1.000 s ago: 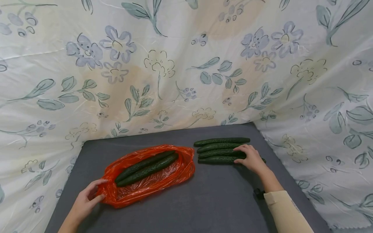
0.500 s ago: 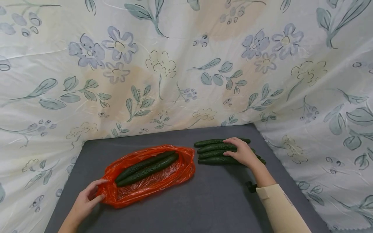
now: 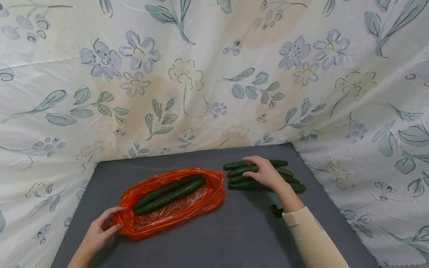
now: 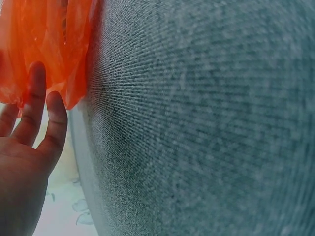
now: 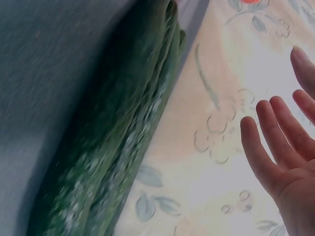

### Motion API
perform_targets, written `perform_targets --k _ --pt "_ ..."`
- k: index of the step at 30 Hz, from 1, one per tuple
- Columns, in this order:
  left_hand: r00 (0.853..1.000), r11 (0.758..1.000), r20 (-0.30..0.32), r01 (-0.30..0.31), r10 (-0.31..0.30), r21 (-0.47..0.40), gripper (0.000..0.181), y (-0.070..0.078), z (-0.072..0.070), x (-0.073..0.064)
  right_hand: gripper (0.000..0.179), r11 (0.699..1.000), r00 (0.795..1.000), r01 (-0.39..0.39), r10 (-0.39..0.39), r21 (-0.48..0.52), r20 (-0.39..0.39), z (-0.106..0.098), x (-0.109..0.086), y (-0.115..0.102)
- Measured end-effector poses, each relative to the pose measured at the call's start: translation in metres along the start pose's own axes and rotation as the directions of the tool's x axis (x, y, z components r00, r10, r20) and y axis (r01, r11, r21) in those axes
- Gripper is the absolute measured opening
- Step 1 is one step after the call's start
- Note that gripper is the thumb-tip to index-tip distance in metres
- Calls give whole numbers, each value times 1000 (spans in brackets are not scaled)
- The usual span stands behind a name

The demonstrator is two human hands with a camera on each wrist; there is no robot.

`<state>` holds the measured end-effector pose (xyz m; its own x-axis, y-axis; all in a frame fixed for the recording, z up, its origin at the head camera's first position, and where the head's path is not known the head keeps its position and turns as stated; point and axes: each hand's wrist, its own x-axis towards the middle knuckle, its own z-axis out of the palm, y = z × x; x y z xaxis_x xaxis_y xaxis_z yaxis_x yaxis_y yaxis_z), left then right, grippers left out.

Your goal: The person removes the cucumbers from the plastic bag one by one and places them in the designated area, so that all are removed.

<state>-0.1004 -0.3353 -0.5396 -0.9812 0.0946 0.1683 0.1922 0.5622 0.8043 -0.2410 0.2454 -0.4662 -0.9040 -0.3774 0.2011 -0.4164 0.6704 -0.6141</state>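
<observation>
Two dark green cucumbers (image 3: pixel 169 195) lie side by side in a spread-out red plastic bag (image 3: pixel 181 219) on the left of the table. My left hand (image 3: pixel 98 229) rests at the bag's near left end, fingers and thumb apart; in the left wrist view its loosely extended fingers overlap the bag's edge. To the right lies a row of several cucumbers (image 3: pixel 298 187), one behind another. Over that row hovers my right hand (image 3: pixel 264 173), thumb and fingers spread, with nothing in it. In the right wrist view the open fingers show apart from the row of cucumbers (image 5: pixel 113 123).
A dark grey cloth covers the table (image 3: pixel 214 245). Flower-printed fabric (image 3: pixel 201 93) hangs close behind the table and along its right side. A small black object (image 3: pixel 276 211) sits at my right wrist, by the beige sleeve (image 3: pixel 308 230).
My right hand has moved leftward and slightly back over the cucumber row, uncovering its right ends. The left hand, the bag and the cucumbers stay where they were.
</observation>
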Motion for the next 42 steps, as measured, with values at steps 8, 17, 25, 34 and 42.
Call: perform_targets --k 8,17,25,34,42 --pt "1000 1000 -4 25 -25 10 41 1 -1 -1 55 998 999 34 -36 45 33 12 14 -21" --pt "1000 1000 -4 16 -16 3 40 3 -1 -2 51 993 994 103 -105 57 42 25 28 -46" --pt "1000 1000 2 13 -13 -4 40 0 0 -1 50 978 977 186 -194 90 85 41 43 -69" --pt "1000 1000 -9 -12 12 0 41 0 0 -1 49 964 958 239 -253 114 137 60 53 -90" --pt "1000 1000 -5 1 -1 -3 40 0 1 -3 48 967 947 225 -247 122 205 76 58 -104"
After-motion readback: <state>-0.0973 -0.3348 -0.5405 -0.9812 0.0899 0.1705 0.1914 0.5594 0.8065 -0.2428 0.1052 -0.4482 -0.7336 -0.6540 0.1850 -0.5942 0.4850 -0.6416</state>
